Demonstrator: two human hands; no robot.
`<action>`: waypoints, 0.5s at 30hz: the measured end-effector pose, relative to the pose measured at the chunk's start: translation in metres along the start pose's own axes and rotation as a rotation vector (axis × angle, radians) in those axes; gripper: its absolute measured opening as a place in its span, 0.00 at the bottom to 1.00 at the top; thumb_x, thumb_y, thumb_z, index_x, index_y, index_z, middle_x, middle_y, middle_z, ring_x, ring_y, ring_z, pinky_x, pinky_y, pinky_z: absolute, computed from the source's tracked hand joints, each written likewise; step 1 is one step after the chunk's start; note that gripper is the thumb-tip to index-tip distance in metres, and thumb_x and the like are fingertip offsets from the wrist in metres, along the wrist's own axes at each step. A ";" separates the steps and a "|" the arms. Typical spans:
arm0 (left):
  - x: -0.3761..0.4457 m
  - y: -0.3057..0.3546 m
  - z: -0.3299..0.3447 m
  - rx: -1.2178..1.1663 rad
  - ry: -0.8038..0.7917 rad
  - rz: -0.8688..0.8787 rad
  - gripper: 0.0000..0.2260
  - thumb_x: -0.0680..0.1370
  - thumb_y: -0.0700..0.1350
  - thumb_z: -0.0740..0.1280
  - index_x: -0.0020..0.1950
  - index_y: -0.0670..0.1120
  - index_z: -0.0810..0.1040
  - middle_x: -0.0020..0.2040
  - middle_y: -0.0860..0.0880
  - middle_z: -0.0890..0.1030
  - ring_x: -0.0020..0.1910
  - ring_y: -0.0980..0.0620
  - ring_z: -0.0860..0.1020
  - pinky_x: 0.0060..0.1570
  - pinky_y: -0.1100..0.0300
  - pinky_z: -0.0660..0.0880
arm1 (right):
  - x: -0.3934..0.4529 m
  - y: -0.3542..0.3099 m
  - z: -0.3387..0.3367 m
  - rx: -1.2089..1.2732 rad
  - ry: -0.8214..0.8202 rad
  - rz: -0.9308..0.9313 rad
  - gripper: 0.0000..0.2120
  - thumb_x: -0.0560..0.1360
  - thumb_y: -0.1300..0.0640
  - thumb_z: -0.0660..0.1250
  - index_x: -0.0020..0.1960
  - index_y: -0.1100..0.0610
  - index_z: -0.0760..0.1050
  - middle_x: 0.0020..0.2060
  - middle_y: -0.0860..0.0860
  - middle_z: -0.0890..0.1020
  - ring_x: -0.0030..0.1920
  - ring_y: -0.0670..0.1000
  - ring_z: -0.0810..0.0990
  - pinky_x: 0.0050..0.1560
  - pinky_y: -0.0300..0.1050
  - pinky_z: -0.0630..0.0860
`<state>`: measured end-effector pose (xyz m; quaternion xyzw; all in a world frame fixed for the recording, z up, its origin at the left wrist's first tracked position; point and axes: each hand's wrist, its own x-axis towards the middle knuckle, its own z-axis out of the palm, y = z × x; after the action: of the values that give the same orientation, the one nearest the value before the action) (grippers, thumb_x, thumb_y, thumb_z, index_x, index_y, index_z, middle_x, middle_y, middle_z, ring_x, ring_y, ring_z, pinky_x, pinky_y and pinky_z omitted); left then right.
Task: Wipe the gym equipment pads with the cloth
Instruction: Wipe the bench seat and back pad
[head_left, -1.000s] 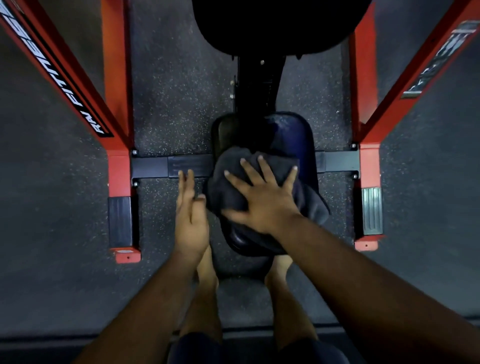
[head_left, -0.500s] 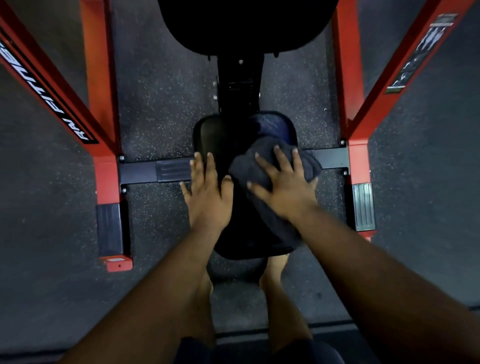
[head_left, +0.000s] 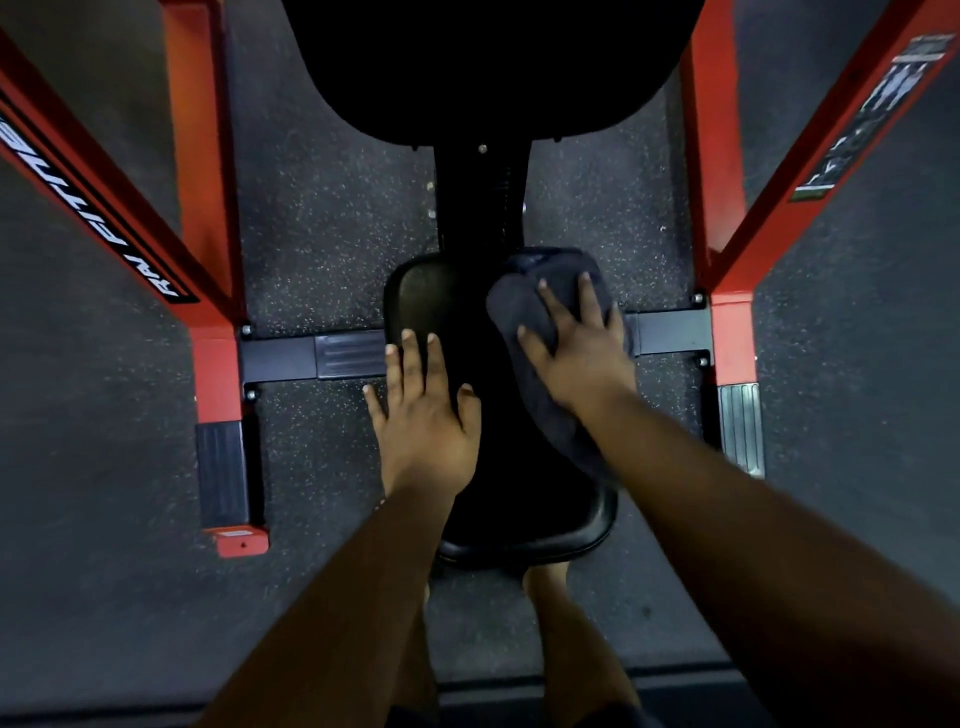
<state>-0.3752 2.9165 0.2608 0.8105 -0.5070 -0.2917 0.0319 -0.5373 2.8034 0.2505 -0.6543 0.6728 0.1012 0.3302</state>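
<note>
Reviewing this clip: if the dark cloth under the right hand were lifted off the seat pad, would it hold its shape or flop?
Probably flop: the cloth is bunched in soft folds under the right hand, and its tail droops along the seat pad. It likely weighs little, since flat fingers alone seem enough to shift it. It may slide easily, as the pad looks smooth and glossy.

Dim light overall. Floor (head_left: 332, 218) is dark rubber matting, pale-speckled. Red steel frame: left upright (head_left: 200, 171) and right upright (head_left: 698, 156), each with a slanted brace carrying a decal. Black crossbar (head_left: 291, 358) is bolted between the red feet. Ribbed black tread (head_left: 221, 473) on left foot, ribbed metal plate (head_left: 740, 428) on right foot.
</note>
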 end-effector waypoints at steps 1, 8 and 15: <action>0.000 0.000 0.001 -0.003 0.001 0.006 0.30 0.84 0.55 0.52 0.84 0.51 0.48 0.84 0.51 0.43 0.83 0.50 0.39 0.80 0.39 0.42 | 0.023 -0.006 -0.006 -0.009 -0.023 0.017 0.32 0.79 0.29 0.53 0.80 0.31 0.47 0.83 0.43 0.42 0.82 0.65 0.47 0.74 0.69 0.63; 0.001 0.001 -0.002 -0.004 -0.019 -0.006 0.32 0.81 0.57 0.49 0.84 0.50 0.48 0.84 0.50 0.43 0.83 0.49 0.40 0.79 0.37 0.46 | -0.073 0.012 0.003 -0.058 -0.025 -0.089 0.31 0.80 0.32 0.54 0.80 0.34 0.50 0.83 0.40 0.44 0.82 0.57 0.41 0.70 0.72 0.64; 0.001 0.000 0.002 -0.008 0.005 -0.001 0.33 0.81 0.57 0.49 0.84 0.49 0.43 0.84 0.52 0.42 0.82 0.51 0.38 0.80 0.41 0.42 | 0.044 -0.048 -0.005 -0.263 -0.055 -0.100 0.30 0.81 0.34 0.49 0.81 0.35 0.46 0.83 0.44 0.46 0.82 0.63 0.42 0.71 0.80 0.49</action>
<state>-0.3764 2.9162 0.2586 0.8115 -0.5052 -0.2915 0.0362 -0.4903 2.7588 0.2432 -0.7215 0.6110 0.1898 0.2647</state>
